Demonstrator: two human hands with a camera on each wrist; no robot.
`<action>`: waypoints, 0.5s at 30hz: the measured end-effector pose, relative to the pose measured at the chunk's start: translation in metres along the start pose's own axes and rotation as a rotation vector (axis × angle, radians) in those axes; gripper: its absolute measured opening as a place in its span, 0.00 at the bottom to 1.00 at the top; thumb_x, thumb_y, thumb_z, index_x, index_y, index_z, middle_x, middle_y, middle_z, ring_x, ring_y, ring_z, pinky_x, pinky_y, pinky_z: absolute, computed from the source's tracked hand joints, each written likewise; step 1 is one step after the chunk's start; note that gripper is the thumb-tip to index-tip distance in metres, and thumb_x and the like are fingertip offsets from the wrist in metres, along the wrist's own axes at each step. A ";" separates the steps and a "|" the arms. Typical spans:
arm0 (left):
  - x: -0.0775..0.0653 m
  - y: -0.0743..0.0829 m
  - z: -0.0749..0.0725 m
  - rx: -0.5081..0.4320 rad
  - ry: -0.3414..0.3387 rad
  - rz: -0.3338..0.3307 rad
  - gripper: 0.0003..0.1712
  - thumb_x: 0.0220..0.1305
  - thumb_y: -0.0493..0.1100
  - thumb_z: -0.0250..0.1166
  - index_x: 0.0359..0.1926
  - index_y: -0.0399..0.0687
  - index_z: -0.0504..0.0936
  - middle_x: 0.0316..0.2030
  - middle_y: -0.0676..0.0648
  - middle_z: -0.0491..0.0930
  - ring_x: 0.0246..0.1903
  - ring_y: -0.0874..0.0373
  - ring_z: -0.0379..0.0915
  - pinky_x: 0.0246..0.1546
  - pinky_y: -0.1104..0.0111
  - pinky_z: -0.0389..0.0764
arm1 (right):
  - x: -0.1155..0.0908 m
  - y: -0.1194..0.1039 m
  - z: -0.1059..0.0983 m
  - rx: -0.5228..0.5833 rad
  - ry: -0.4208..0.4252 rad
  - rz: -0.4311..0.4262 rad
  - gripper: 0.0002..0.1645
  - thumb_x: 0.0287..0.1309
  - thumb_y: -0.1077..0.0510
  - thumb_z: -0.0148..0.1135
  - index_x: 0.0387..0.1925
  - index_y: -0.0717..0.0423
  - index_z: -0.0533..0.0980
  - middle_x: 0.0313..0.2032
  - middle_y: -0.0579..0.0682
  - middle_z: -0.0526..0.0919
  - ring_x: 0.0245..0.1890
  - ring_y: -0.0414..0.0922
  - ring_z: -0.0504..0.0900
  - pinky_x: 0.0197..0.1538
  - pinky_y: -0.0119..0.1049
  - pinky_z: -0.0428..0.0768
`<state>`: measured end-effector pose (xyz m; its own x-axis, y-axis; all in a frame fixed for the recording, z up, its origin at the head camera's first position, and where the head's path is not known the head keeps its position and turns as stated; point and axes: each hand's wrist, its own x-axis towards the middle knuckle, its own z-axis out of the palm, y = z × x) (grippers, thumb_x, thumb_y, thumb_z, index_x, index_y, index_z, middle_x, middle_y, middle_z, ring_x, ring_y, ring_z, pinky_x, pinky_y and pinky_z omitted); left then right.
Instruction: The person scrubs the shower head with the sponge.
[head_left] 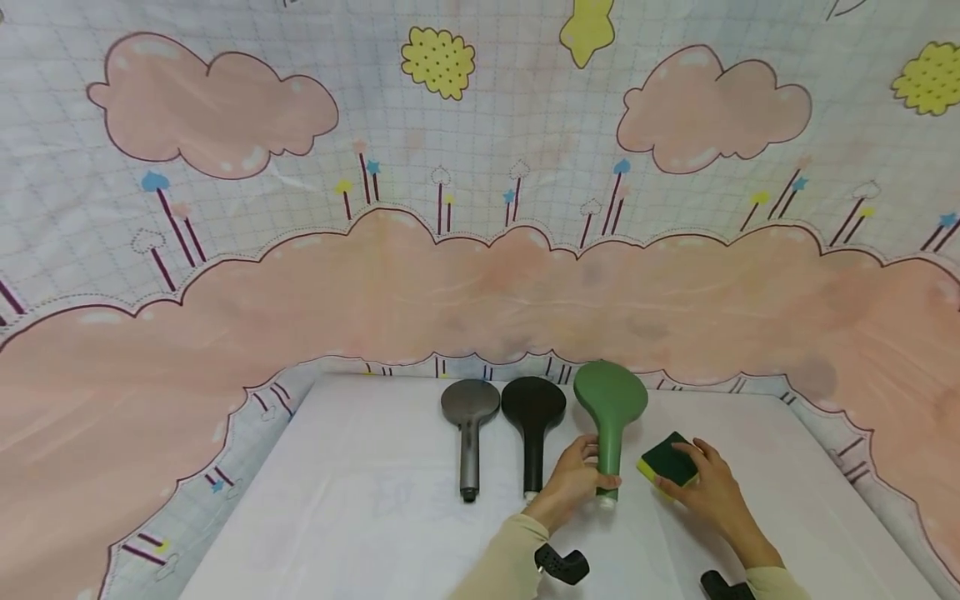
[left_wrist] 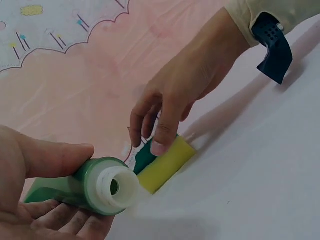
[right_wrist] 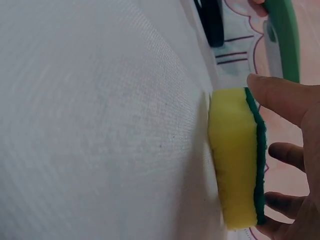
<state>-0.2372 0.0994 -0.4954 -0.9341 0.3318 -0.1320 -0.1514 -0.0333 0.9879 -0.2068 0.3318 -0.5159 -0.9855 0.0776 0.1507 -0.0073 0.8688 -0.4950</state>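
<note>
My left hand (head_left: pixel 573 483) grips a green shower head (head_left: pixel 611 400) by its handle. In the left wrist view its white threaded end (left_wrist: pixel 117 187) points toward the camera, with the thumb above and fingers below. To the right, my right hand (head_left: pixel 708 487) is over a yellow sponge (right_wrist: pixel 234 160) with a dark green scouring layer (head_left: pixel 670 458). The right thumb is at one edge of the sponge, and the loosely bent fingers are spread by its green side. The sponge is on the white table, green layer up.
A grey shower head (head_left: pixel 470 402) and a black shower head (head_left: pixel 533 400) lie side by side left of the green one, handles toward me. They rest on a white tabletop (head_left: pixel 337 500). A patterned cloth (head_left: pixel 480 300) with clouds hangs behind the table.
</note>
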 end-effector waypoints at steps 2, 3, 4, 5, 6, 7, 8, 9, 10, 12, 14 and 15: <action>-0.003 0.003 -0.003 -0.002 -0.027 0.010 0.35 0.47 0.26 0.72 0.58 0.46 0.74 0.46 0.50 0.81 0.40 0.58 0.78 0.43 0.66 0.80 | -0.001 0.001 0.001 -0.011 0.009 -0.009 0.45 0.49 0.40 0.72 0.61 0.62 0.69 0.65 0.77 0.59 0.60 0.79 0.63 0.52 0.74 0.69; -0.004 0.005 -0.006 -0.001 -0.040 0.013 0.35 0.47 0.26 0.72 0.58 0.46 0.74 0.46 0.49 0.81 0.40 0.58 0.79 0.43 0.66 0.80 | -0.001 0.002 0.001 -0.017 0.011 -0.010 0.44 0.49 0.40 0.72 0.61 0.62 0.70 0.65 0.77 0.60 0.60 0.79 0.63 0.52 0.74 0.70; -0.005 0.007 -0.008 0.002 -0.051 0.014 0.35 0.48 0.26 0.72 0.58 0.46 0.74 0.47 0.50 0.80 0.40 0.58 0.79 0.43 0.65 0.80 | -0.001 0.002 0.001 -0.025 0.013 -0.013 0.44 0.48 0.40 0.73 0.60 0.62 0.70 0.65 0.77 0.60 0.59 0.79 0.64 0.52 0.74 0.70; -0.006 0.009 -0.010 0.008 -0.061 0.019 0.35 0.48 0.26 0.72 0.59 0.46 0.73 0.48 0.49 0.80 0.41 0.57 0.79 0.44 0.65 0.80 | 0.000 0.002 0.001 -0.034 0.013 -0.012 0.45 0.48 0.40 0.73 0.60 0.62 0.71 0.64 0.78 0.60 0.59 0.79 0.64 0.52 0.73 0.70; -0.006 0.011 -0.012 0.007 -0.068 0.021 0.36 0.47 0.26 0.71 0.59 0.46 0.73 0.48 0.49 0.80 0.41 0.57 0.79 0.44 0.64 0.80 | 0.000 0.002 0.002 -0.041 0.010 -0.008 0.45 0.47 0.39 0.73 0.60 0.62 0.71 0.64 0.78 0.60 0.59 0.79 0.64 0.52 0.73 0.71; -0.007 0.013 -0.015 0.016 -0.078 0.026 0.37 0.48 0.26 0.71 0.60 0.46 0.72 0.49 0.50 0.80 0.42 0.57 0.79 0.45 0.64 0.80 | 0.000 0.002 0.002 -0.048 0.007 -0.002 0.45 0.47 0.39 0.73 0.60 0.61 0.71 0.64 0.77 0.60 0.59 0.79 0.64 0.52 0.73 0.71; -0.007 0.014 -0.017 0.018 -0.084 0.030 0.37 0.48 0.26 0.71 0.60 0.46 0.72 0.50 0.49 0.80 0.42 0.57 0.79 0.46 0.63 0.80 | 0.001 0.002 0.002 -0.053 0.002 0.004 0.45 0.47 0.38 0.73 0.60 0.61 0.71 0.64 0.77 0.60 0.59 0.78 0.64 0.52 0.73 0.71; -0.008 0.015 -0.020 0.024 -0.089 0.035 0.37 0.48 0.26 0.71 0.61 0.46 0.72 0.50 0.49 0.80 0.43 0.57 0.79 0.46 0.63 0.80 | 0.001 0.002 0.002 -0.057 -0.002 0.010 0.45 0.47 0.38 0.73 0.60 0.61 0.71 0.64 0.77 0.60 0.59 0.78 0.64 0.52 0.73 0.71; -0.008 0.017 -0.022 0.030 -0.094 0.040 0.38 0.48 0.26 0.71 0.61 0.45 0.71 0.51 0.49 0.80 0.43 0.57 0.79 0.46 0.64 0.79 | 0.002 0.002 0.002 -0.060 -0.005 0.012 0.45 0.47 0.38 0.72 0.60 0.61 0.71 0.64 0.78 0.60 0.59 0.79 0.64 0.51 0.73 0.71; -0.011 0.019 -0.027 0.036 -0.098 0.048 0.39 0.47 0.26 0.71 0.63 0.44 0.71 0.52 0.48 0.80 0.44 0.57 0.78 0.46 0.65 0.79 | 0.002 0.002 0.002 -0.062 -0.014 0.020 0.45 0.48 0.38 0.72 0.60 0.60 0.70 0.64 0.78 0.59 0.59 0.79 0.63 0.51 0.73 0.70; -0.013 0.022 -0.032 0.043 -0.106 0.056 0.40 0.48 0.26 0.71 0.63 0.43 0.70 0.52 0.48 0.80 0.44 0.58 0.78 0.46 0.66 0.79 | 0.004 0.001 0.002 -0.064 -0.022 0.027 0.44 0.49 0.38 0.71 0.60 0.61 0.70 0.64 0.78 0.59 0.60 0.79 0.63 0.51 0.74 0.70; -0.014 0.023 -0.033 0.046 -0.109 0.061 0.40 0.48 0.26 0.71 0.64 0.43 0.70 0.52 0.48 0.80 0.44 0.58 0.79 0.45 0.67 0.79 | 0.005 0.000 0.001 -0.065 -0.026 0.030 0.44 0.50 0.37 0.71 0.60 0.61 0.70 0.64 0.78 0.59 0.60 0.79 0.63 0.51 0.74 0.70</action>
<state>-0.2388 0.0626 -0.4733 -0.8999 0.4313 -0.0645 -0.0783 -0.0144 0.9968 -0.2115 0.3318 -0.5164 -0.9892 0.0921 0.1143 0.0323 0.8962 -0.4425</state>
